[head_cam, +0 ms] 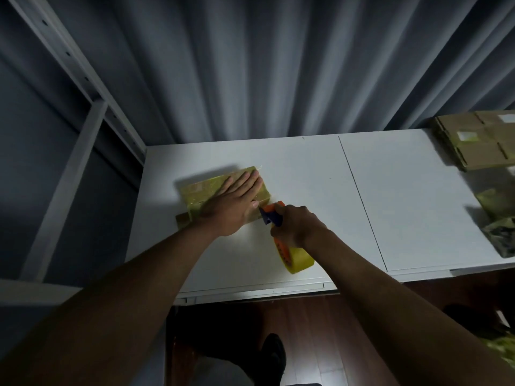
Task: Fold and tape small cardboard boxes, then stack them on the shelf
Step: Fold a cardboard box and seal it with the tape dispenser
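A small cardboard box (200, 192) lies on the white table (306, 174), its top glossy with yellowish tape. My left hand (237, 204) presses flat on the box with straight fingers. My right hand (296, 225) grips the handle of an orange and blue tape dispenser (271, 214), whose blue head touches the box's near right edge. The yellow tape roll (298, 261) sticks out below my right hand. A brown flap (182, 220) shows at the box's near left corner.
A stack of flat unfolded cardboard boxes (479, 140) lies at the table's far right. Crumpled tape or wrapping (498, 215) sits at the right edge. A grey metal shelf frame (83, 112) stands to the left. Grey curtains hang behind the table.
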